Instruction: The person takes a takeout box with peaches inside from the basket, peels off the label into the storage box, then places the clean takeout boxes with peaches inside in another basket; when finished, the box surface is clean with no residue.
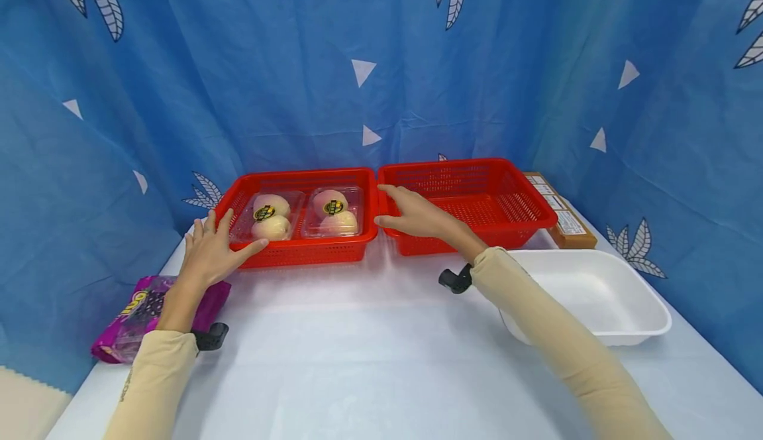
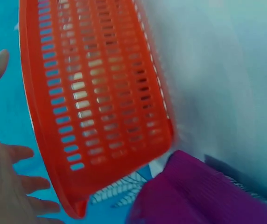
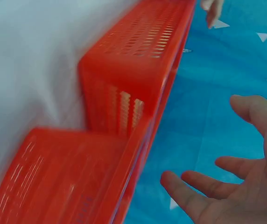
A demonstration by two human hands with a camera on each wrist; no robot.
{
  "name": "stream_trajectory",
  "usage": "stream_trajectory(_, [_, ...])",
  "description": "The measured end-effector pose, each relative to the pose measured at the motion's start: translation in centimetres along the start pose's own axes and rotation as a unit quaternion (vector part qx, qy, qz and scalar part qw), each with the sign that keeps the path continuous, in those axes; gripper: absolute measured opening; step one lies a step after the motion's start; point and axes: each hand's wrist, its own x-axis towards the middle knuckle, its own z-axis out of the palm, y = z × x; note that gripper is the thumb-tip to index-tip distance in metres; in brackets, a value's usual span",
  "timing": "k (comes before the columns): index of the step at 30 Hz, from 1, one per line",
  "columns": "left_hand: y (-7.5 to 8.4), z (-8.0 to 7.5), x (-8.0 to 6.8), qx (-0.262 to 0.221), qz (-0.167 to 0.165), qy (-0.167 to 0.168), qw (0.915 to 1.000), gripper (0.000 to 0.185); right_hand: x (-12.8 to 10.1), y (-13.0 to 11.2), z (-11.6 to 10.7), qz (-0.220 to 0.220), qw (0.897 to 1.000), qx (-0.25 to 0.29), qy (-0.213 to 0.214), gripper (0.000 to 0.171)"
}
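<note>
Left hand [image 1: 208,251] and right hand [image 1: 417,215], fingers spread and holding nothing, flank the slotted red plastic basket [image 1: 298,251] at nine and three o'clock.

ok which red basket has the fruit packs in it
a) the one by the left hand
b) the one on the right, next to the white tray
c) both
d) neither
a: in the head view the two clear fruit packs sit in the left red basket beside the left hand, while the right red basket shows only its bare floor.
</note>
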Motion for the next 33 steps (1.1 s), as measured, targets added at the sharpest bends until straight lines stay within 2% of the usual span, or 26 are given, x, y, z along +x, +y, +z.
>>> stream_trajectory(4, [-0.9,0.0,0.0,-0.008,-0.04,-0.027,0.9988,0.119,2.9,-1.3,0.9,0.01,0.999,0.027,-0.016,0.071])
stream_trajectory(8, [-1.1,0.2,-0.1,-0.011,-0.063,-0.045,0.997,0.125,5.4,-2.1,1.8,0.026,0.999,0.037,-0.016,0.066])
stream_trajectory(13, [-1.3,0.5,-0.3,-0.015,-0.07,-0.036,0.9968,0.126,7.2,-3.1,3.0,0.061,0.997,0.056,-0.007,0.065])
stream_trajectory(19, [-1.6,0.8,-0.8,-0.023,-0.075,-0.019,0.9967,0.124,8.3,-5.1,4.9,0.108,0.989,0.093,-0.049,0.075])
stream_trajectory(22, [-1.7,0.9,-1.0,-0.02,-0.075,-0.013,0.9969,0.123,8.6,-6.2,5.9,0.154,0.984,0.067,-0.062,0.086])
stream_trajectory(26, [-1.7,1.0,-0.9,-0.014,-0.069,-0.008,0.9975,0.122,8.8,-7.2,7.0,0.213,0.976,0.019,-0.047,0.085])
stream_trajectory(29, [-1.6,1.0,-0.8,-0.012,-0.067,-0.008,0.9977,0.122,8.8,-7.2,7.8,0.231,0.972,0.0,-0.034,0.082])
stream_trajectory(33, [-1.6,1.0,-0.8,-0.012,-0.075,-0.013,0.9971,0.122,8.8,-6.9,8.5,0.24,0.97,-0.013,-0.04,0.082])
